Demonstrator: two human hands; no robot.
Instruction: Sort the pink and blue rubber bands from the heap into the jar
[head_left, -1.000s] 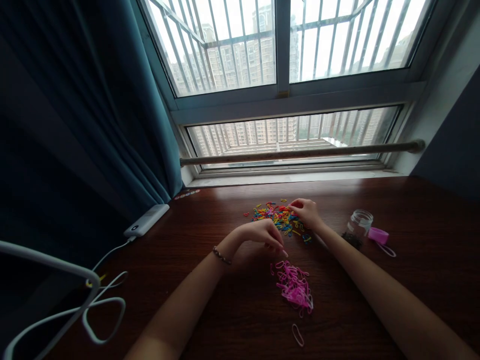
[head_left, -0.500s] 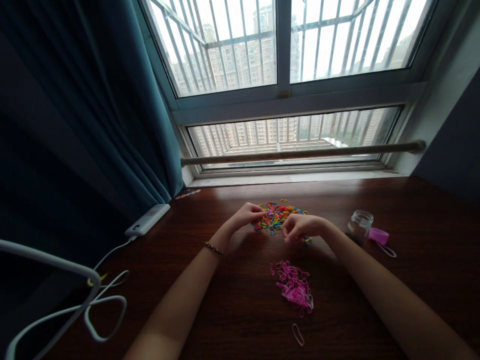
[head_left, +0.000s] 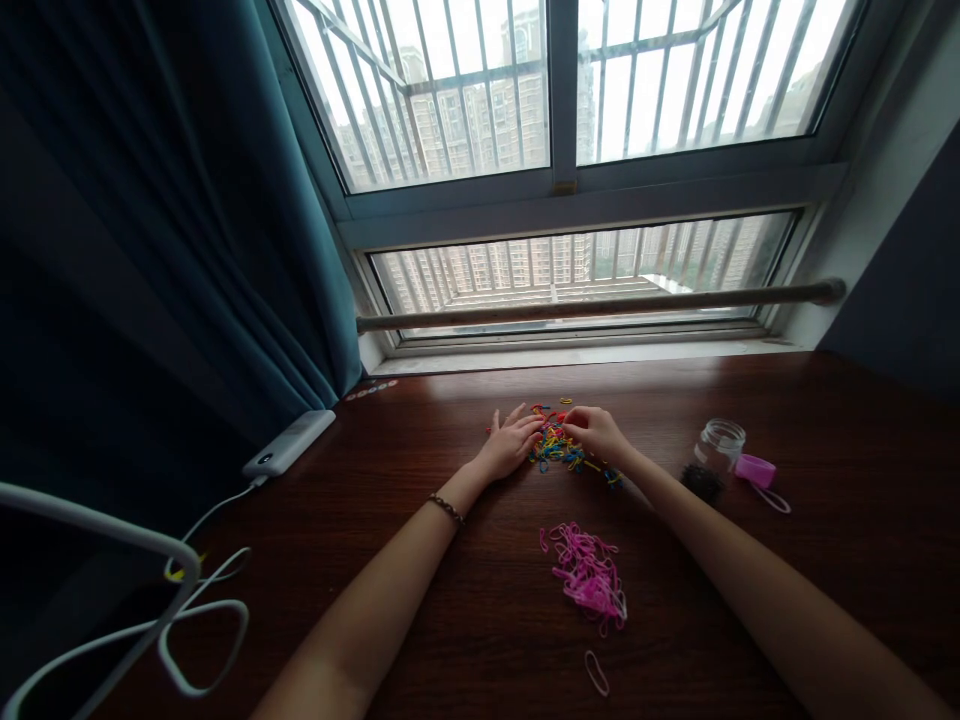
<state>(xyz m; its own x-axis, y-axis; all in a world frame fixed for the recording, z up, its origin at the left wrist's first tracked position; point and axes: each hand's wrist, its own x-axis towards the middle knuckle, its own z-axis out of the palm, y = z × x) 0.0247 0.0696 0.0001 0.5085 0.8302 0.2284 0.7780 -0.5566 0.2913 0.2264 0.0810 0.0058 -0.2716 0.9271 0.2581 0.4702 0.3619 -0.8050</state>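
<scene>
A loose pile of small rubber bands in red, yellow, blue and other colours lies on the dark wooden table. Flat at its left side, my left hand has its fingers spread over some of the bands. My right hand reaches in from the right with fingers pinched together at the pile's upper edge; whatever is between the fingertips is too small to make out. Closer to me is a separate heap of pink rubber bands. One pale pink band lies alone below that heap.
To the right stand a clear jar, a dark clump and a pink lid with a loop. On the left are a white power bank and its white cable. Beyond the table is a window with a rail.
My left hand has opened and flattened onto the pile's left side. The right hand has moved up and away from me to the pile's far edge. The dark clump now shows more fully.
</scene>
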